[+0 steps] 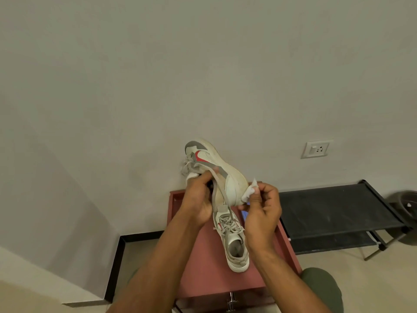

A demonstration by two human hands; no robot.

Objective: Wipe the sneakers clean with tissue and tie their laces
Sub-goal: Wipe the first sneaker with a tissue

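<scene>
While the left hand (198, 199) curled around the upper of a scuffed white sneaker (216, 170) with grey panels and a red swoosh, it held that shoe raised in front of the pale wall. At the shoe's toe, the right hand (262, 213) pinched a crumpled white tissue (249, 192). Below, a 2nd laced sneaker (232, 240) lay on the smooth reddish table (203, 256).

Hidden and cut-off parts

Fingers of the left hand (198, 197) cover the opening of the lifted sneaker (214, 170); behind the right hand (262, 213) fingers, most of the tissue (249, 193) and a blue object (244, 215) stay unreadable; both forearms leave the bottom edge.
</scene>
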